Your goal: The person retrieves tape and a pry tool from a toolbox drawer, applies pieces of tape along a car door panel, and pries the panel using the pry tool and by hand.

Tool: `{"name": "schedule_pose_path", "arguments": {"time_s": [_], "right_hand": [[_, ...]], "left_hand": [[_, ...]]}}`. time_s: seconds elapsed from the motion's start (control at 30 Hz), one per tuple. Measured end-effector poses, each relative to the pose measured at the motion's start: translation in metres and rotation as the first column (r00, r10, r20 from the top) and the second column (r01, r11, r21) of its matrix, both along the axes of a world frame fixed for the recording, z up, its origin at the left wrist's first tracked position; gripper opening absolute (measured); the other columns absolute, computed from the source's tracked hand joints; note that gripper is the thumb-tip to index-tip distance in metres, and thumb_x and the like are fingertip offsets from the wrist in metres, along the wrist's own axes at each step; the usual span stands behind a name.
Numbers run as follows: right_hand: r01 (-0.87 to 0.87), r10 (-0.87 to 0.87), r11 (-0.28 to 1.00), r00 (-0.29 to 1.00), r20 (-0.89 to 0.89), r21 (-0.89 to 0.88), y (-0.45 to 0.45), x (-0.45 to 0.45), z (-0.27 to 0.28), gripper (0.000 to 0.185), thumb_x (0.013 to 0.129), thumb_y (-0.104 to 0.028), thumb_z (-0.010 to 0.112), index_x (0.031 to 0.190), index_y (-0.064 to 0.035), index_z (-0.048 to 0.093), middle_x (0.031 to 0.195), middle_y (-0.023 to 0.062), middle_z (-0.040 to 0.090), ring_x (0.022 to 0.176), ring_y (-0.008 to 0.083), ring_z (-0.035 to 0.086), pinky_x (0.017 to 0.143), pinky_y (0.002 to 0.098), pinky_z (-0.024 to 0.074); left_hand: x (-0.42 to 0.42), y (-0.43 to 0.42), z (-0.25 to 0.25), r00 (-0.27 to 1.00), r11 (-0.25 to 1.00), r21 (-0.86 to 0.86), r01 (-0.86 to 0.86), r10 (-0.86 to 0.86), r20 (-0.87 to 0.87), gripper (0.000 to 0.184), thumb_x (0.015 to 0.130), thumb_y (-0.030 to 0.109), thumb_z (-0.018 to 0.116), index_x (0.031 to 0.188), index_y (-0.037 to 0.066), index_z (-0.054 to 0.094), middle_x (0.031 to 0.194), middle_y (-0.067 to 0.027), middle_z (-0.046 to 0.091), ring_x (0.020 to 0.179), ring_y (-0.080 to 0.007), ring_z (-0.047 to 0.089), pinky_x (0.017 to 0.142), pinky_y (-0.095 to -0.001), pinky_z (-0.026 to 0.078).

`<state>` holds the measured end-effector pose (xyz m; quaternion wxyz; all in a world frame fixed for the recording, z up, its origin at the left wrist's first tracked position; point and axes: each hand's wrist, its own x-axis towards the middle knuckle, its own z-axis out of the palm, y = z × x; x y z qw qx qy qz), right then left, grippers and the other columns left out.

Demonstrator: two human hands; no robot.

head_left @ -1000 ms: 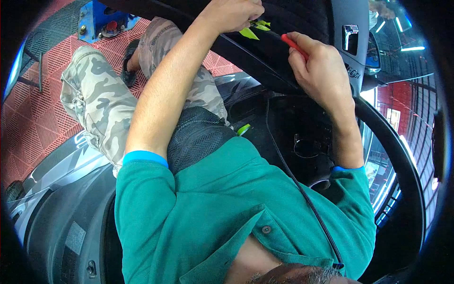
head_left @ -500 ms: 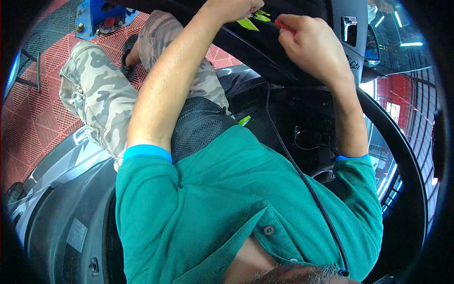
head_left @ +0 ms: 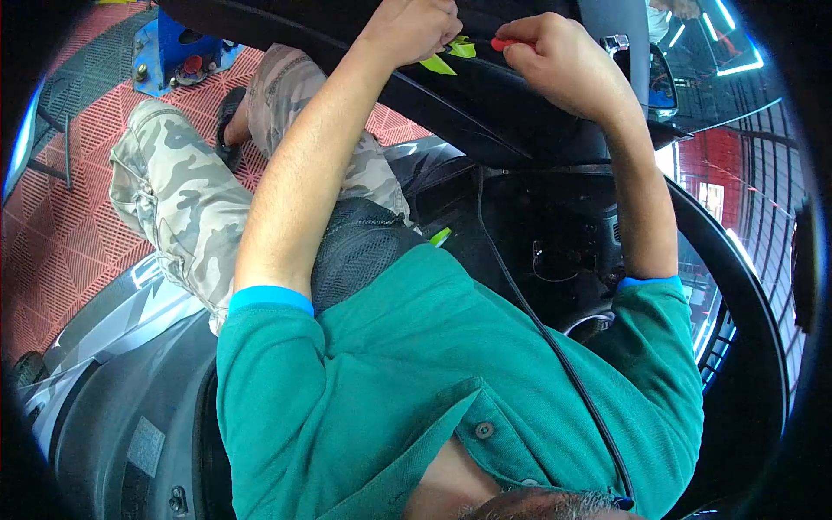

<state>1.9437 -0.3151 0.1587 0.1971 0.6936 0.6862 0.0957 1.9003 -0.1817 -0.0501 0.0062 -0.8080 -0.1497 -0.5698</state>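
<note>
My left hand [head_left: 416, 31] is closed, its fingers bent at the dark inside panel of a car door [head_left: 468, 108]. Whatever it grips is hidden by the fingers. Just beside its fingertips lie bright yellow-green strips [head_left: 439, 65], and a crumpled yellow-green piece [head_left: 463, 48] sits between my two hands. To the right, my right hand [head_left: 568, 69] is pinched around a small red object [head_left: 501, 44]. Only the red end shows, pointing toward the yellow-green pieces; the rest is covered by the fingers.
A chrome door handle [head_left: 616, 43] and a side mirror [head_left: 663, 85] are beyond my right hand. A black cable [head_left: 511, 282] runs down across my shirt. A blue metal stand [head_left: 184, 54] stands on red floor tiles [head_left: 78, 225]. The car sill [head_left: 152, 303] is at the left.
The view has shifted a little, and the door panel appears further left. Both hands appear slightly left, staying beside the yellow-green pieces; the right still pinches the red object.
</note>
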Motion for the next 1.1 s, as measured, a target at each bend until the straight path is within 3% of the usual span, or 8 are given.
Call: {"name": "schedule_pose_path", "arguments": {"time_s": [0.07,0.1,0.2,0.57,0.77,0.87,0.97,1.1], "right_hand": [[-0.032,0.032,0.999,0.999,0.017,-0.019,0.000,0.004,0.002,0.036,0.094,-0.021,0.057,0.116,-0.0011,0.076,0.102,0.0238,0.075,0.086,0.0344,0.074,0.087,0.0397,0.0589],[0.040,-0.041,0.999,0.996,-0.077,-0.015,0.001,-0.021,0.011,0.026,0.087,-0.020,0.062,0.094,0.0008,0.077,0.089,0.0241,0.073,0.084,0.0399,0.072,0.080,0.0467,0.0563],[0.038,-0.040,0.999,0.997,-0.069,-0.034,0.002,-0.027,0.012,0.029,0.085,-0.015,0.057,0.099,-0.0015,0.078,0.094,0.0248,0.074,0.085,0.0396,0.072,0.083,0.0455,0.0566],[0.187,-0.189,0.980,0.982,-0.028,-0.073,0.006,-0.037,0.021,0.030,0.089,-0.023,0.062,0.102,-0.0017,0.078,0.090,0.0228,0.074,0.081,0.0359,0.072,0.079,0.0444,0.0558],[0.074,-0.076,0.997,0.995,-0.066,-0.034,0.008,-0.021,0.020,0.030,0.090,-0.024,0.063,0.103,-0.0019,0.078,0.091,0.0222,0.075,0.083,0.0348,0.072,0.081,0.0441,0.0554],[0.152,-0.154,0.987,0.987,-0.045,-0.048,0.008,-0.025,0.023,0.029,0.090,-0.023,0.062,0.103,-0.0018,0.078,0.092,0.0227,0.075,0.084,0.0350,0.072,0.082,0.0442,0.0554],[0.086,-0.090,0.993,0.995,-0.043,-0.086,0.008,-0.023,0.023,0.029,0.091,-0.022,0.061,0.103,-0.0014,0.078,0.093,0.0228,0.075,0.084,0.0356,0.072,0.082,0.0448,0.0553],[0.138,-0.136,0.986,0.990,0.023,-0.096,0.000,-0.043,0.020,0.029,0.092,-0.022,0.060,0.104,-0.0011,0.077,0.094,0.0232,0.074,0.085,0.0363,0.072,0.082,0.0454,0.0554]], "left_hand": [[-0.002,-0.001,0.002,1.000,1.000,-0.013,0.022,-0.022,-0.010,0.016,0.081,0.023,0.063,0.070,0.016,0.072,0.085,-0.0021,0.068,0.093,-0.0235,0.061,0.090,-0.0434,0.042],[-0.003,-0.001,0.002,1.000,1.000,-0.016,0.024,-0.025,-0.020,0.016,0.081,0.023,0.063,0.070,0.016,0.071,0.085,-0.0022,0.068,0.093,-0.0236,0.061,0.089,-0.0434,0.042],[-0.002,-0.002,0.000,1.000,1.000,-0.019,0.013,-0.013,-0.017,0.016,0.081,0.024,0.063,0.069,0.016,0.071,0.084,-0.0025,0.068,0.092,-0.0240,0.061,0.088,-0.0433,0.042],[0.002,0.001,-0.002,0.996,0.998,0.027,-0.062,0.064,-0.055,0.017,0.081,0.024,0.063,0.069,0.016,0.072,0.085,-0.0041,0.069,0.092,-0.0251,0.062,0.088,-0.0438,0.043],[0.001,0.001,-0.002,0.997,0.998,0.021,-0.064,0.065,-0.048,0.018,0.081,0.025,0.063,0.069,0.016,0.072,0.084,-0.0039,0.069,0.092,-0.0249,0.062,0.088,-0.0439,0.043],[0.003,0.000,-0.003,0.996,0.998,0.020,-0.055,0.057,-0.066,0.018,0.081,0.026,0.063,0.069,0.016,0.072,0.085,-0.0038,0.069,0.093,-0.0245,0.062,0.089,-0.0438,0.042],[0.001,-0.002,-0.002,0.996,0.999,0.016,-0.044,0.045,-0.082,0.019,0.082,0.027,0.063,0.070,0.016,0.072,0.086,-0.0031,0.070,0.093,-0.0240,0.062,0.089,-0.0439,0.042],[-0.001,-0.004,-0.001,0.991,0.996,0.030,-0.084,0.087,-0.099,0.018,0.082,0.026,0.064,0.070,0.016,0.073,0.087,-0.0022,0.070,0.094,-0.0236,0.062,0.090,-0.0440,0.043]]}}
